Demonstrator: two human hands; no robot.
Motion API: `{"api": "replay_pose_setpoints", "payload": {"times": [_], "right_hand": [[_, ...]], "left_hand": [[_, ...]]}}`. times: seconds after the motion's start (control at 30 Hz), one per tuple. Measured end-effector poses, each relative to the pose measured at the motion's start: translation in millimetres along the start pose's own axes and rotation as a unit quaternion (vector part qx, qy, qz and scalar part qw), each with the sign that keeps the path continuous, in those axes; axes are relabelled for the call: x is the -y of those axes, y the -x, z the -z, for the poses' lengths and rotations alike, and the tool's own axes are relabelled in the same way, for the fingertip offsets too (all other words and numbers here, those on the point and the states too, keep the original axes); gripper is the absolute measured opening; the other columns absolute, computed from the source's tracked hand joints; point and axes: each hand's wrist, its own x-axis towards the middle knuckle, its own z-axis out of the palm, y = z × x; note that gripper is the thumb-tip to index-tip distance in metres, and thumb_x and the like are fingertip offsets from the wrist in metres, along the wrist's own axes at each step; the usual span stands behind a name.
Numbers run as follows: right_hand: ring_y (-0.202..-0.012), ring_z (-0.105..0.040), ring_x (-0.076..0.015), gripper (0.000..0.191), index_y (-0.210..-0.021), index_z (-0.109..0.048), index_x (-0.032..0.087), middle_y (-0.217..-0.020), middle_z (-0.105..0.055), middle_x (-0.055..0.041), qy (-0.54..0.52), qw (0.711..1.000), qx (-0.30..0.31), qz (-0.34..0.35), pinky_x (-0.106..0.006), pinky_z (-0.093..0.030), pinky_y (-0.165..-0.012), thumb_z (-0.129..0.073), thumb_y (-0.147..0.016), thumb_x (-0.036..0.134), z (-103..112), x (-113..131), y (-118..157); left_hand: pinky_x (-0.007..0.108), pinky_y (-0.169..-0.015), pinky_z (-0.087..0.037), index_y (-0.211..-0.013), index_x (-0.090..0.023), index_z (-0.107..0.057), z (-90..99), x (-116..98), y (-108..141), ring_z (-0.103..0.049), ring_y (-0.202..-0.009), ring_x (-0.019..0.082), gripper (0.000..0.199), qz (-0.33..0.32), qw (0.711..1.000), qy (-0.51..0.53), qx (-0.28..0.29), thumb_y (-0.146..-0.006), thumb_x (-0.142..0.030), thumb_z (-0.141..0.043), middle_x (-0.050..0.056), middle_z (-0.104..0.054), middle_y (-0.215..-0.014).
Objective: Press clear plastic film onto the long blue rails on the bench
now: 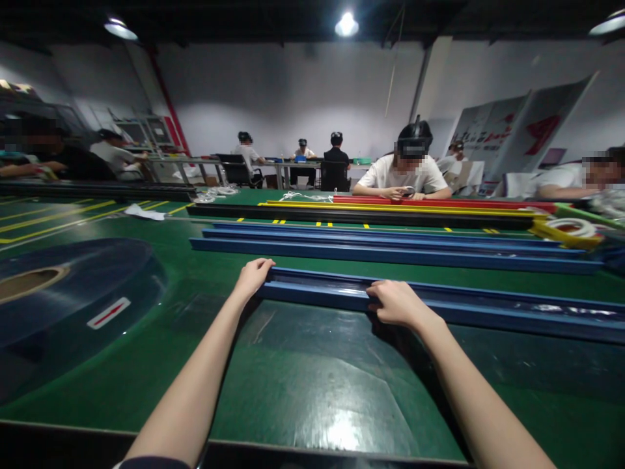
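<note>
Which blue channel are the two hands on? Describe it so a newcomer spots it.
On the green table, find the big flat roll at the left. Right of it lies the blue channel nearest the camera. The left hand and right hand touch it; the other blue channels lie farther back, untouched.

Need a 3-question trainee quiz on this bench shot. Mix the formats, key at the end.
1. Multiple choice: what colour is the channel that the left hand and right hand are on?
a) yellow
b) blue
c) red

2. True or false: the right hand is at the channel's right end.

3. Fill in: the arrow on the big roll is ____.

Key: 1 b; 2 false; 3 red.
</note>
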Motion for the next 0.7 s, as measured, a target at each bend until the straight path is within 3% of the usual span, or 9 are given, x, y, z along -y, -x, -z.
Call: {"api": "replay_pose_setpoints", "payload": {"times": [0.13, 0.23, 0.4, 0.7], "right_hand": [[-0.086, -0.062, -0.0211, 0.017, -0.083, -0.063, 0.02, -0.093, -0.067, -0.008, -0.027, 0.999, -0.008, 0.02, -0.025, -0.036, -0.063, -0.049, -0.076, 0.025, -3.1, -2.4, -0.9], [-0.086, -0.061, -0.0209, 0.02, -0.085, -0.062, 0.019, -0.093, -0.066, -0.0079, -0.058, 0.998, -0.023, 0.025, -0.025, -0.036, -0.065, -0.048, -0.08, 0.032, -5.7, -0.4, -3.1], [-0.085, -0.06, -0.0199, 0.024, -0.084, -0.06, 0.019, -0.092, -0.065, -0.0077, -0.081, 0.996, -0.039, 0.029, -0.025, -0.035, -0.065, -0.045, -0.084, 0.037, -8.5, 9.8, -7.3], [-0.088, -0.058, -0.0187, 0.022, -0.088, -0.06, 0.018, -0.094, -0.064, -0.0072, -0.127, 0.989, -0.044, 0.06, -0.024, -0.036, -0.07, -0.047, -0.085, 0.036, -13.5, 17.0, -19.3]], "left_hand": [[0.026, -0.068, -0.043, -0.086, -0.013, -0.069, -8.0, 12.0, -3.8, -0.059, -0.082, 0.02, 0.045, 0.022, 0.987, 0.162, 0.008, -0.068, -0.049, -0.049, 0.008, -0.069, -0.093], [0.025, -0.061, -0.041, -0.079, -0.012, -0.07, -14.5, 14.7, -3.4, -0.058, -0.075, 0.019, 0.044, 0.037, 0.973, 0.226, -0.011, -0.061, -0.049, -0.053, 0.009, -0.07, -0.088], [0.025, -0.059, -0.038, -0.072, -0.013, -0.069, -20.0, 15.8, -4.4, -0.057, -0.072, 0.019, 0.037, 0.035, 0.969, 0.24, -0.04, -0.061, -0.044, -0.053, 0.008, -0.069, -0.08], [0.025, -0.057, -0.035, -0.072, -0.014, -0.069, -22.2, 16.8, -6.4, -0.052, -0.061, 0.015, 0.031, 0.037, 0.968, 0.245, -0.043, -0.063, -0.037, -0.051, 0.006, -0.068, -0.074]]}}
